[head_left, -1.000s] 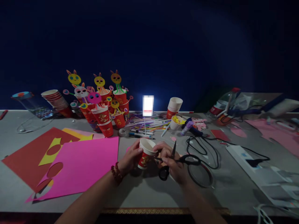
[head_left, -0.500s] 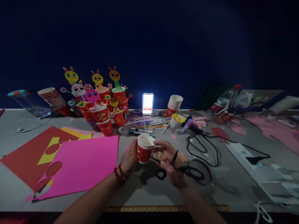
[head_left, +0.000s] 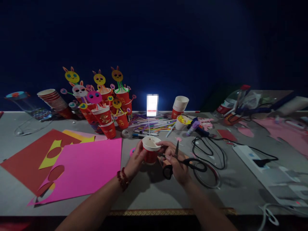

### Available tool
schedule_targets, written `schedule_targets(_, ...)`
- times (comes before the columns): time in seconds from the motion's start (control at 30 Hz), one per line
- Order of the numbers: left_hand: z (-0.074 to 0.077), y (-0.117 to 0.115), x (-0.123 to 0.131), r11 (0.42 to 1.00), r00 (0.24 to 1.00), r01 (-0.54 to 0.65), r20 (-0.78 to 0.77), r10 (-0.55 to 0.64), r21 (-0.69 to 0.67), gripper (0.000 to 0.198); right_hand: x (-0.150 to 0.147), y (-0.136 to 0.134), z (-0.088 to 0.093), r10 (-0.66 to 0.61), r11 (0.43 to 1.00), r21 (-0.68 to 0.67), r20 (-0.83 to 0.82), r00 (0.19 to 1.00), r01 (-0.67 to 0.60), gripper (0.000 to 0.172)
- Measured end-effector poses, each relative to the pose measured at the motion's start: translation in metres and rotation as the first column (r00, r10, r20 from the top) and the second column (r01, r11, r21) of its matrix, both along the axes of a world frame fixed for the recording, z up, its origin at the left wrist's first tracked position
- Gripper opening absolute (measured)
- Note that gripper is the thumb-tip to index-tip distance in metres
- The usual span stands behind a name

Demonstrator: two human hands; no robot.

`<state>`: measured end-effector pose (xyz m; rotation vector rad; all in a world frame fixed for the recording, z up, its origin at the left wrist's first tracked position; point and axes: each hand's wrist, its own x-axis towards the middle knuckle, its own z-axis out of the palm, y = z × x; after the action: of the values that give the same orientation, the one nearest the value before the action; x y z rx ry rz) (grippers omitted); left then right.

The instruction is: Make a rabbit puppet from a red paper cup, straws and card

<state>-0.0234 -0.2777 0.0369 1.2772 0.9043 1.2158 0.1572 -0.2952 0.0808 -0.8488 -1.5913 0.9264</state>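
The left hand (head_left: 136,158) curls its fingers round the paper cup (head_left: 150,154). Right of the cup, the right hand (head_left: 176,165) touches its rim, fingers gripping black scissors (head_left: 177,149).

At the table's (head_left: 149,199) far edge, toward the left, a blue-lidded jar (head_left: 33,105); toward the right, a red-capped bottle (head_left: 228,102). Nearer the front edge, a white power strip (head_left: 251,165).
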Motion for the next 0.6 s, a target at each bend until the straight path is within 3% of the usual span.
schedule_targets(0.1,0.0047,-0.0017,-0.0002,0.999,0.996,0.03,0.083,-0.031,0.019,0.063,0.001,-0.0001,0.0021,-0.013,1.0,0.02,0.014,1.0,0.013,0.024)
schedule_targets(0.6,0.0081,0.0007,-0.0037,0.999,0.999,0.01,0.053,-0.013,0.049,0.059,0.0016,-0.0059,-0.0062,-0.022,0.993,0.121,0.115,0.993,0.009,0.021)
